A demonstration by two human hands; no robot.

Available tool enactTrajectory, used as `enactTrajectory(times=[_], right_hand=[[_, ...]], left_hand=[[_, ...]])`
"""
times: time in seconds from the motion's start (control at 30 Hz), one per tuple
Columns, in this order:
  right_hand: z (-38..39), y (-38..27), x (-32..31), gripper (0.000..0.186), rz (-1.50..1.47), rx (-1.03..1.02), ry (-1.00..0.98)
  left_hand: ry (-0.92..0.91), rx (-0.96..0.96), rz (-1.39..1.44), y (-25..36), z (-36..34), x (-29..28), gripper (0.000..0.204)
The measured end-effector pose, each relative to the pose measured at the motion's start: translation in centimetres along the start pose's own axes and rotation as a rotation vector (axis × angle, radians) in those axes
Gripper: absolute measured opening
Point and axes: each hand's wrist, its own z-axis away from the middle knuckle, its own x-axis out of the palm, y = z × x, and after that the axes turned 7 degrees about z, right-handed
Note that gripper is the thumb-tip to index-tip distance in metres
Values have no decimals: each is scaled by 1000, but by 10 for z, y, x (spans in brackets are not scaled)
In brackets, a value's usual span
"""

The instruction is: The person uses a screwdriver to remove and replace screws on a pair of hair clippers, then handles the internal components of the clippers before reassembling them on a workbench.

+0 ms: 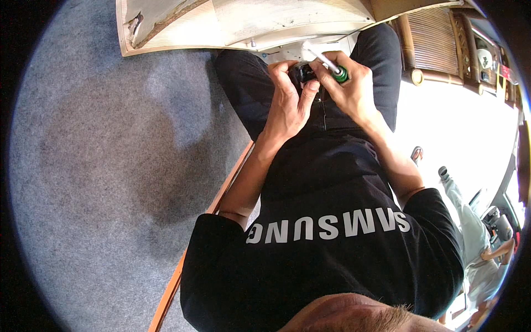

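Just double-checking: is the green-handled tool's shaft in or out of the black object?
Out: the green-handled tool, in the right hand, points its pale shaft past the black object in the left hand.

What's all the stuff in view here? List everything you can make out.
Screwdriver: 1, green handle and pale shaft, right hand
Small object: 1, black, left hand
Wooden furniture piece: 1, pale, top
Carpet-like surface: 1, grey-blue, left
Narrow strip: 1, orange-brown, lower left
Slatted furniture: 1, brown, upper right
Other person: 1, pale clothes, lower right
Small items: count unclear, mixed colours, upper right rim
Shirt: 1, black, white lettering, lower centre
Trousers: 1 pair, black, upper centre
Hands: 2, bare, left and right, upper centre
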Motion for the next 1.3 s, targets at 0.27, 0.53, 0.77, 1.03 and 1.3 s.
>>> enactTrajectory(times=[0.27,0.53,0.77,1.03,1.3], right_hand=[[-3,-3,-3,27,-92,161,-83],[-4,1,4,27,-94,227,-95],[-1,2,3,24,-275,201,-159],[1,4,-13,23,7,-174,-156],[1,4,-15,22,-14,-510,-56]], left_hand=[[-8,1,-7,1,-3,-2,63],[-10,26,-40,1,-6,-4,57],[-15,-134,162,9,-4,-4,47],[-16,-98,171,8,-7,-7,45],[1,18,227,13,-7,-10,50]])
